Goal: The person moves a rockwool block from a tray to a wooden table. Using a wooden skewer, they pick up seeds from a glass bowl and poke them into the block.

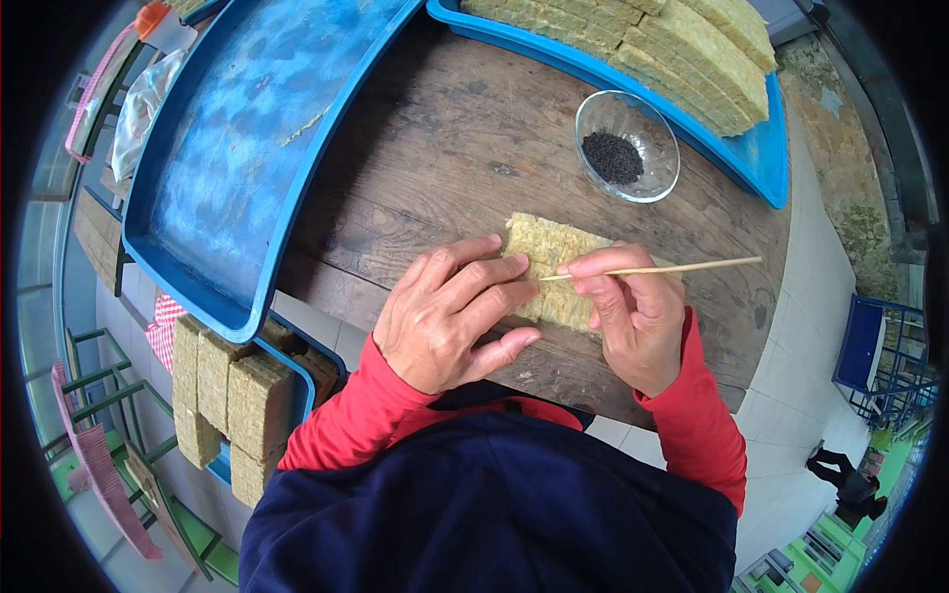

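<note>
A yellowish slab of rockwool [550,237] lies on the wooden table in front of me. My left hand [440,308] rests at the slab's left side, fingers stretched out with the tips touching its top. My right hand [638,321] is over the right part of the slab and pinches a thin wooden stick [707,265]. The stick's tip points left and meets the slab's surface near my left fingertips. Beyond the slab stands a clear glass bowl [657,178] with small black seed-like grains [613,158] in it. Both hands hide parts of the slab.
A large blue tray [237,158] overlaps the table's left side. Another blue tray [746,163] at the back right holds stacked rockwool slabs [692,64]. More rockwool blocks [259,395] stand lower left, beside the table [425,138]. A person [852,484] is far off at right.
</note>
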`<action>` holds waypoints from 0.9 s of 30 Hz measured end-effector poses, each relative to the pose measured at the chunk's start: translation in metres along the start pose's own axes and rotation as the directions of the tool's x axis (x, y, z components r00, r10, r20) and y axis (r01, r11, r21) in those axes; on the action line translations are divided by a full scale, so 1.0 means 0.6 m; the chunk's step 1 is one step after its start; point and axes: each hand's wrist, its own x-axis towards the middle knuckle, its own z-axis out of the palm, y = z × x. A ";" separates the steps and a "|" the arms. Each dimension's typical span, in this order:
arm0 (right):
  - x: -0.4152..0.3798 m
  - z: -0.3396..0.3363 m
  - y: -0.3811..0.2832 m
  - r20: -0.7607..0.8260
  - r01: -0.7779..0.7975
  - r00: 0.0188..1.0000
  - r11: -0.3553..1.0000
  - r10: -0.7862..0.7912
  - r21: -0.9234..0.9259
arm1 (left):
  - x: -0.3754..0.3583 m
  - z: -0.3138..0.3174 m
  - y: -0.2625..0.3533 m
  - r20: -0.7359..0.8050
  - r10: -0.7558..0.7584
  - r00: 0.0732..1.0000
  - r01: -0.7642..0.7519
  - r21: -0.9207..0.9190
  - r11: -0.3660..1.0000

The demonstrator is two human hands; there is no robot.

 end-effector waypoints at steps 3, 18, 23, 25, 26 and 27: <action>0.000 0.000 0.000 0.018 -0.011 1.000 0.999 0.011 -0.034 | 0.000 0.000 0.000 -0.005 0.003 1.000 -0.003 0.001 1.000; 0.071 -0.104 -0.057 -0.208 0.059 0.973 0.980 -0.099 -0.190 | -0.001 -0.007 0.001 -0.037 0.012 0.999 -0.013 -0.013 1.000; 0.142 -0.109 -0.056 0.054 0.057 0.998 0.806 -0.031 -0.589 | -0.005 -0.008 0.000 -0.012 0.015 1.000 -0.015 0.001 1.000; 0.164 -0.096 -0.042 0.192 0.069 0.971 0.604 0.141 -0.794 | -0.005 -0.007 0.001 -0.019 0.024 1.000 -0.024 0.004 1.000; 0.171 -0.085 -0.039 0.194 0.075 0.971 0.601 0.137 -0.796 | -0.006 -0.008 0.000 -0.013 0.030 0.999 -0.030 0.010 0.999; 0.178 -0.073 -0.036 0.189 0.050 0.961 0.545 0.201 -0.837 | -0.006 -0.009 0.000 -0.019 0.029 0.999 -0.029 0.013 0.999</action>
